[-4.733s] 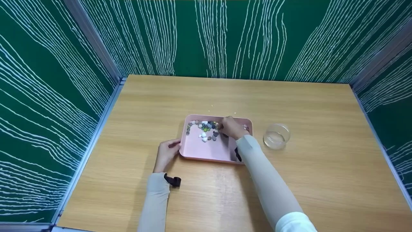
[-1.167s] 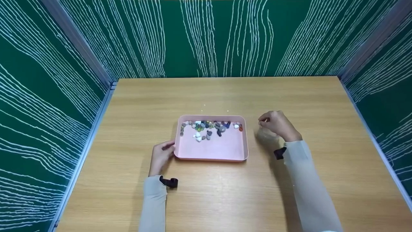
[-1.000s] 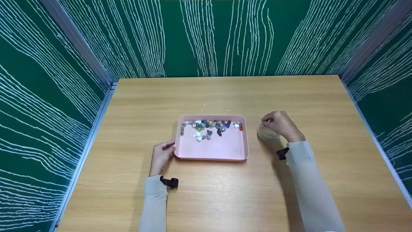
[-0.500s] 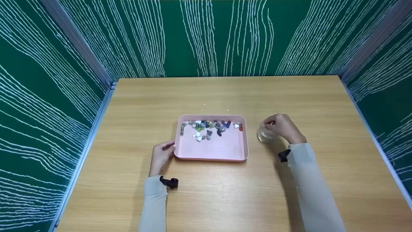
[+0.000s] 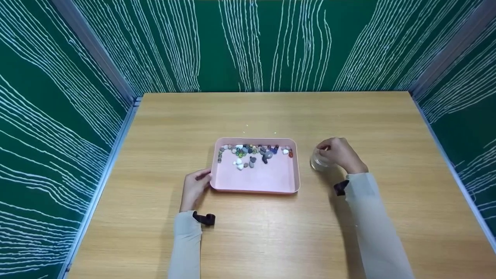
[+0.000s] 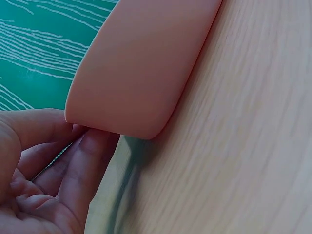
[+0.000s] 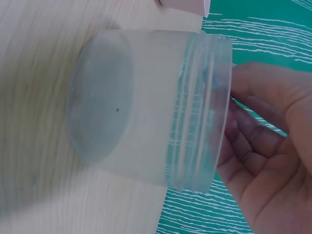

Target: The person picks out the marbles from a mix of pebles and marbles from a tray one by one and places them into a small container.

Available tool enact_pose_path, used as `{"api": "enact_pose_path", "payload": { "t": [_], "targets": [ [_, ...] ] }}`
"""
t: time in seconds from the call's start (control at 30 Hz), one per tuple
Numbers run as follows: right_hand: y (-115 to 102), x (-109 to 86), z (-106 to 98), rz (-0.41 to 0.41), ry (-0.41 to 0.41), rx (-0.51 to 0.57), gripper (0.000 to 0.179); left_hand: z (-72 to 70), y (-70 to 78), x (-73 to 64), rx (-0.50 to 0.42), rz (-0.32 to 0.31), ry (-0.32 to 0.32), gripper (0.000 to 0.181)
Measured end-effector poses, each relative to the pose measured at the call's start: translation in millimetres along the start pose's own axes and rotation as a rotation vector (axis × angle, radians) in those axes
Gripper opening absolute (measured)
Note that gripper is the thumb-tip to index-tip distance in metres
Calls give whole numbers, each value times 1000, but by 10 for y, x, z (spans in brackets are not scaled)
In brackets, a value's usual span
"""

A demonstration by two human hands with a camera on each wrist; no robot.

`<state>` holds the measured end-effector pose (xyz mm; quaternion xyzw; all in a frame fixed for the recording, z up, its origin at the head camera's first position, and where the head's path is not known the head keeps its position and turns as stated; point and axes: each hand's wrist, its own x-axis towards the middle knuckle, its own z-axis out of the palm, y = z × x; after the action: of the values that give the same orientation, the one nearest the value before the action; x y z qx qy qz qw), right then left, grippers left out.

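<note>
A shallow pink tray [image 5: 255, 180] lies on the table. Along its back and left sides are several pebbles and glass beads [image 5: 267, 154], and several white and grey stones [image 5: 240, 166] sit nearer its middle. My left hand [image 5: 193, 188] holds the tray's left side, its fingers against the rim and wall in the left wrist view. On the right, my right hand [image 5: 343, 155] is over the mouth of a clear jar [image 7: 151, 107], with thumb and fingers curled at the threaded rim. Whether they pinch the rim or something inside is unclear. Inside the jar a tiny dark speck shows.
The wooden table [image 5: 248, 240] extends around the tray and jar. A few tiny white bits [image 5: 247, 125] lie behind the tray. Green panels [image 5: 217, 46] with white lines stand at the back and both sides, joined by metal posts.
My right hand left the tray, went right to above the jar, then lowered a little to its mouth, where it has stayed still. My left hand has kept its place on the tray.
</note>
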<state>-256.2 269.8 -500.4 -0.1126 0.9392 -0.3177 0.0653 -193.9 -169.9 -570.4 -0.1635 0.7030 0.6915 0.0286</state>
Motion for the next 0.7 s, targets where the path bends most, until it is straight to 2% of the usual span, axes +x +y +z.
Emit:
{"api": "enact_pose_path", "payload": {
  "t": [0.23,0.7],
  "targets": [
    [0,-22,28,-27,22,29,18,10,-4,-13,53,50,-3,28],
    [-71,-47,93,-16,52,81,18,5,-19,-3,62,42,0,28]
  ]
}}
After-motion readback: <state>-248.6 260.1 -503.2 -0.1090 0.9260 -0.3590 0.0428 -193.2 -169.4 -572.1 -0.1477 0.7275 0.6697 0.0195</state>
